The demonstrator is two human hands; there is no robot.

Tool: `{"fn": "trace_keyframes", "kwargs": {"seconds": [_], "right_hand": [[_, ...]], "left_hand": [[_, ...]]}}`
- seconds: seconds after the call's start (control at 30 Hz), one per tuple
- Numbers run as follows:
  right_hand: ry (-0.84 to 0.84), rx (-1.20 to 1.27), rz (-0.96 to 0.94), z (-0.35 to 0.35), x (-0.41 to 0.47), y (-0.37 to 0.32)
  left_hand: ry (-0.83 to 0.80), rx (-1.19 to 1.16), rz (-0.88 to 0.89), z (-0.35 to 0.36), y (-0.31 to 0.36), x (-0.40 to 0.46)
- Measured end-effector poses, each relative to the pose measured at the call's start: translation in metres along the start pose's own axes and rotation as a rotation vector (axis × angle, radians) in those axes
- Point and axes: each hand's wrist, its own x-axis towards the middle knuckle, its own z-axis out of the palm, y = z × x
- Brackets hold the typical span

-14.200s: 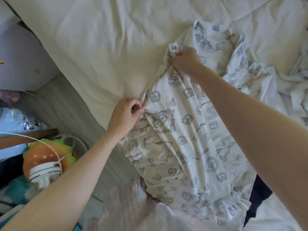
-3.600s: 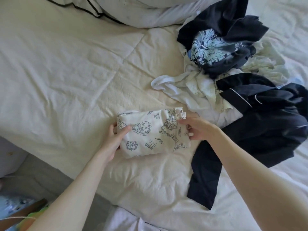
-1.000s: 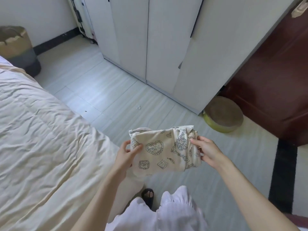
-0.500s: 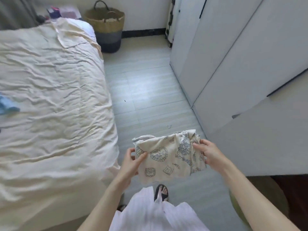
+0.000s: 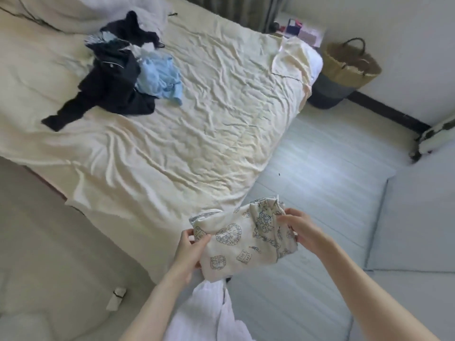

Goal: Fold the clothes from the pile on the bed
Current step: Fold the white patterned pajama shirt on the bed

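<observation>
Head view, both hands (image 5: 189, 252) gripping folded printed garment (image 5: 242, 241), clothes pile (image 5: 115, 72) on bed (image 5: 197, 124)

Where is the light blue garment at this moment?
In the head view, the light blue garment lies on the bed, upper left, against the right side of the dark clothes in the pile.

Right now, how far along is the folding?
Done: one printed garment is folded into a compact bundle. In hand: the left hand and right hand hold it by its ends, above the floor off the bed's corner, not yet set down. Left: the pile of dark, white and light blue clothes lies unfolded at the bed's far side.
</observation>
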Motion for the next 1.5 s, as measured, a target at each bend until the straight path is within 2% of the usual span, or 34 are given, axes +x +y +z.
{"fn": "trace_keyframes", "kwargs": {"seconds": [0.23,0.63,0.77,0.93,1.1,1.17,1.2,1.3,1.37,1.4,1.43,1.5], "right_hand": [[0.026,-0.204,-0.043,0.008,0.083,-0.083],[-0.131,-0.400,-0.171,0.065,0.236,-0.226],[-0.177,-0.418,-0.201,0.089,0.302,-0.240],[-0.172,-0.456,-0.215,0.109,0.378,-0.236],[-0.093,-0.500,-0.128,0.121,0.430,-0.222],[-0.044,-0.556,-0.185,0.124,0.433,-0.217],[0.001,-0.626,-0.286,0.125,0.431,-0.213],[0.100,-0.931,-0.825,0.122,0.413,-0.200],[0.036,-1.133,-1.137,0.119,0.404,-0.186],[-0.029,-1.224,-1.218,0.117,0.401,-0.177],[-0.100,-1.300,-1.250,0.116,0.400,-0.168],[-0.196,-1.426,-1.185,0.116,0.401,-0.157]], "left_hand": [[0.082,-0.129,-0.050,0.021,0.037,0.064],[0.343,-0.346,0.025,0.026,0.103,0.165],[0.410,-0.347,0.087,0.023,0.104,0.223],[0.461,-0.386,0.074,0.023,0.092,0.292],[0.510,-0.406,-0.041,0.026,0.074,0.331],[0.576,-0.315,-0.035,0.027,0.076,0.333],[0.649,-0.203,0.015,0.028,0.078,0.330],[0.860,0.360,0.364,0.034,0.080,0.314],[0.814,0.755,0.537,0.035,0.077,0.308],[0.743,0.892,0.586,0.036,0.073,0.308],[0.675,0.984,0.603,0.039,0.070,0.308],[0.568,1.095,0.542,0.044,0.066,0.308]]}}
